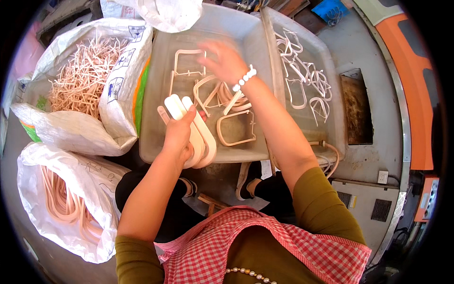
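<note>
My left hand grips a stack of cream U-shaped plastic pieces over the near edge of a grey plastic tray. My right hand, blurred and with a white bead bracelet on the wrist, reaches with spread fingers into the tray, just above a pale rectangular plastic frame. It seems to hold nothing. More loose cream frames lie on the tray floor beside my right forearm.
A second grey tray at right holds several white frames. A white sack at left is full of thin plastic offcuts. A lower sack holds pinkish strips. A grey machine top lies at right.
</note>
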Available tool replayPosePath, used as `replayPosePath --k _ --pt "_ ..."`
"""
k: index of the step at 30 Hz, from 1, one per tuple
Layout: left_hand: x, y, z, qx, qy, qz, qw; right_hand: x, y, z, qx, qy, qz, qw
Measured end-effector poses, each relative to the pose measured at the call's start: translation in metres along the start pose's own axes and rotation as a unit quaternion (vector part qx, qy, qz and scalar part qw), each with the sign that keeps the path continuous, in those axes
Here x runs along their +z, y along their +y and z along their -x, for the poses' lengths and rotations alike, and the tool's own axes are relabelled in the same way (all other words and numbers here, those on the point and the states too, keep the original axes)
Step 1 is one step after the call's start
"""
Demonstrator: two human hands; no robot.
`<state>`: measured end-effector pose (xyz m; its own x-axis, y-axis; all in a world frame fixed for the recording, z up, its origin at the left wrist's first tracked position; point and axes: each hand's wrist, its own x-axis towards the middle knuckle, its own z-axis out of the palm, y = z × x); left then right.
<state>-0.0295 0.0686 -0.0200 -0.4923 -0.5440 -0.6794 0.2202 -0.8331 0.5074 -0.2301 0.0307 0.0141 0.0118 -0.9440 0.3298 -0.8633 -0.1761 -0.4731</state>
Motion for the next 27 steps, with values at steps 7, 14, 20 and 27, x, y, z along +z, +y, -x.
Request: replayPosePath --k 7,14,20,27 --pt "0.002 0.012 -0.011 0.048 0.003 -0.014 0.999 0.097 0.156 0.148 0.225 -0.335 0.372 0.836" --pt "-0.015 0.01 -0.024 0.062 0.013 -0.041 0.997 0.095 0.133 0.167 0.139 -0.468 0.299 0.82" --pt "-0.006 0.016 -0.018 0.067 -0.009 -0.047 0.997 0.013 0.053 0.151 0.146 -0.262 0.116 0.947" --pt "-0.003 0.017 -0.01 0.047 -0.04 -0.053 0.997 -0.056 -0.004 0.123 0.324 0.008 0.129 0.937"
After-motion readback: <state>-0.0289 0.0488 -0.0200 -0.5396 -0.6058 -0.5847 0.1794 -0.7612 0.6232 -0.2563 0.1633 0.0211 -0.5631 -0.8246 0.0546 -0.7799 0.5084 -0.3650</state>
